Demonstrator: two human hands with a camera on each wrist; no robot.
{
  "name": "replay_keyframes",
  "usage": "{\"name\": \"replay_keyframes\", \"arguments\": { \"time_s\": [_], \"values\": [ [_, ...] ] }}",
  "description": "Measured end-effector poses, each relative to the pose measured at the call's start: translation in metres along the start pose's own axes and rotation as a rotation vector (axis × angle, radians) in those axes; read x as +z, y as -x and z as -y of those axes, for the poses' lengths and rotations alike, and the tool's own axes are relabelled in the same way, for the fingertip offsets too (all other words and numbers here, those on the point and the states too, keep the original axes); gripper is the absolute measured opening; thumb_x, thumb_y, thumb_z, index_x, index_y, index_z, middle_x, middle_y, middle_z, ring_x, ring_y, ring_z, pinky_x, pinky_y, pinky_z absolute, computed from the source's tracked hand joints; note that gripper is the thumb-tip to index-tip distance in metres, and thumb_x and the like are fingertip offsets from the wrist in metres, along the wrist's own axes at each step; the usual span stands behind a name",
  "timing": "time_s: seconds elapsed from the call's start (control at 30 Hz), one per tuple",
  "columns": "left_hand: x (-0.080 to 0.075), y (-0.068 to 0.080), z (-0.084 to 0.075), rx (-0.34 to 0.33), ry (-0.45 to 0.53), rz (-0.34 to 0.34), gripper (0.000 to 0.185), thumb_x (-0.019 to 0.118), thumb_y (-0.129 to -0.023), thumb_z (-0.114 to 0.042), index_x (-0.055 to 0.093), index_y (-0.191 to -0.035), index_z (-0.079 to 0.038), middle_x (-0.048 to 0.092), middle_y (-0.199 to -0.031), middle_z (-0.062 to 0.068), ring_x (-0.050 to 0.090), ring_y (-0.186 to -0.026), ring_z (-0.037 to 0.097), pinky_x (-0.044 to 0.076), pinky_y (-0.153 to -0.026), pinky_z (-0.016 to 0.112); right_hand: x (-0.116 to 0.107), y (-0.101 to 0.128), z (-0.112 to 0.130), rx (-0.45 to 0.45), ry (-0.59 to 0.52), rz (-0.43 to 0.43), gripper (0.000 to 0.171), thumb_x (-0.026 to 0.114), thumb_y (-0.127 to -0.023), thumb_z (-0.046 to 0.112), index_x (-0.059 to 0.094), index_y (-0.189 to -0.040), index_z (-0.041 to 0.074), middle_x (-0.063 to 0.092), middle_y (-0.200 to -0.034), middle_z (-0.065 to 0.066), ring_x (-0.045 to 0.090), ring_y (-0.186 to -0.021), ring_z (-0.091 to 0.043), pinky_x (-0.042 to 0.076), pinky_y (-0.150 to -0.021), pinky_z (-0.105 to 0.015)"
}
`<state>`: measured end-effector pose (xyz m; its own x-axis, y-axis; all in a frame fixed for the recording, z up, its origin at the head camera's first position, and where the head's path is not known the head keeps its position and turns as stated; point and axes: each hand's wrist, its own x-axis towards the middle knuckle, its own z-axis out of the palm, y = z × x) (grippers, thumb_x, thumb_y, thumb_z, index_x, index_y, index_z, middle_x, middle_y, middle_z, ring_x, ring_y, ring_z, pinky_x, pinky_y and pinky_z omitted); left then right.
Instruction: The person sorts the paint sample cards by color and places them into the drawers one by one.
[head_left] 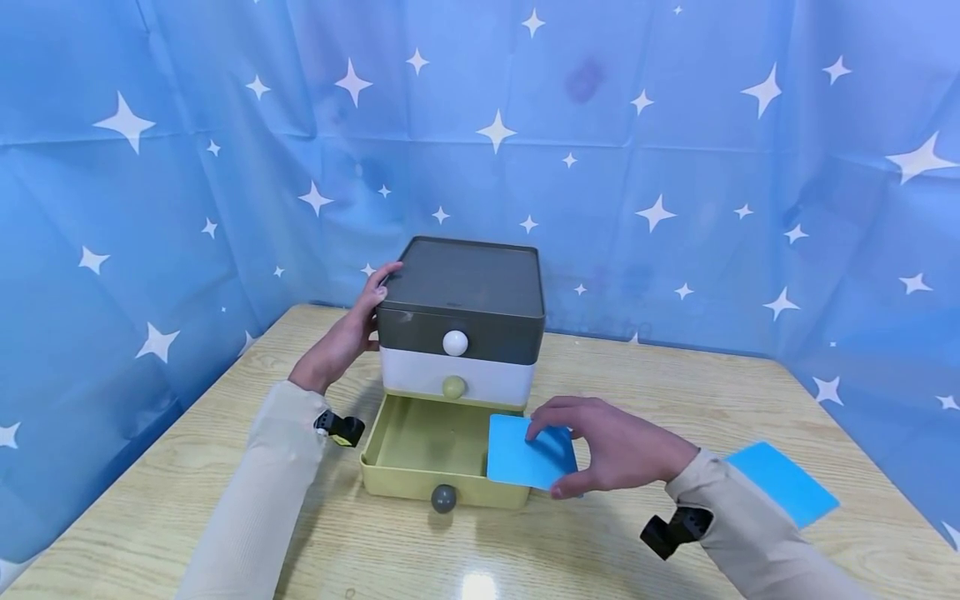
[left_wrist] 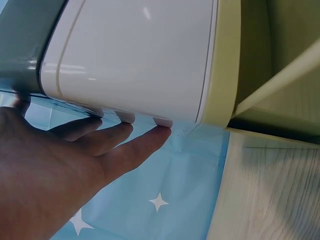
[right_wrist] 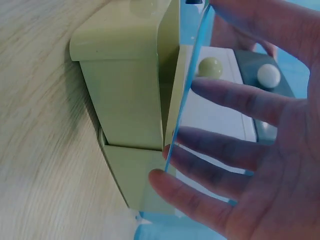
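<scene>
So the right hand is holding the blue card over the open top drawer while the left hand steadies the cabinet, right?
Not quite: the open drawer is the bottom, yellow-green one, not the top; the head view shows the grey and white drawers above it closed. The rest holds: the right hand holds the blue card over it, and the left hand rests against the cabinet.

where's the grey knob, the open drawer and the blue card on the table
grey knob (head_left: 443, 498), head view, middle of the ball
open drawer (head_left: 420, 435), head view, bare floor
blue card (head_left: 783, 481), head view, its middle
</scene>
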<state>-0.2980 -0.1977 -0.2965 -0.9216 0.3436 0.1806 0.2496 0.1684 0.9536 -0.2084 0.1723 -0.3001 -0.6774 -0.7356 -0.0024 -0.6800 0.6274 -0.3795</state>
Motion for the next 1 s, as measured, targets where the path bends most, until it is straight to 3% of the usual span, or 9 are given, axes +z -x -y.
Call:
{"name": "replay_keyframes", "arguments": {
  "time_s": [0.27,0.6,1.0],
  "values": [
    [0.001,0.000,0.001,0.008,0.007,-0.001,0.052,0.020,-0.103,-0.058,0.012,-0.155,-0.052,0.021,-0.163,0.011,0.038,-0.141,0.043,0.044,-0.091,0.045,0.008,-0.013,0.008,-0.027,-0.057,0.023,0.048,0.082,-0.081,0.040,0.061,-0.123,0.030,0.059,-0.135,0.001,0.055,-0.119,-0.022,0.052,-0.094,-0.044],
    [0.000,0.000,0.001,0.017,0.020,0.006,0.053,0.020,-0.104,-0.057,0.012,-0.155,-0.050,0.024,-0.161,0.010,0.040,-0.138,0.041,0.045,-0.089,0.043,0.018,-0.032,0.016,-0.063,0.051,-0.027,0.048,0.081,-0.081,0.044,0.064,-0.121,0.024,0.061,-0.134,-0.001,0.057,-0.119,-0.022,0.052,-0.096,-0.041],
    [-0.001,0.000,0.001,0.014,0.009,0.010,0.052,0.020,-0.104,-0.058,0.012,-0.155,-0.052,0.023,-0.161,0.010,0.039,-0.140,0.042,0.045,-0.088,0.043,0.023,-0.048,0.018,-0.088,0.037,-0.025,0.046,0.080,-0.082,0.042,0.066,-0.120,0.019,0.066,-0.128,0.000,0.060,-0.110,-0.017,0.052,-0.092,-0.033]
  ]
}}
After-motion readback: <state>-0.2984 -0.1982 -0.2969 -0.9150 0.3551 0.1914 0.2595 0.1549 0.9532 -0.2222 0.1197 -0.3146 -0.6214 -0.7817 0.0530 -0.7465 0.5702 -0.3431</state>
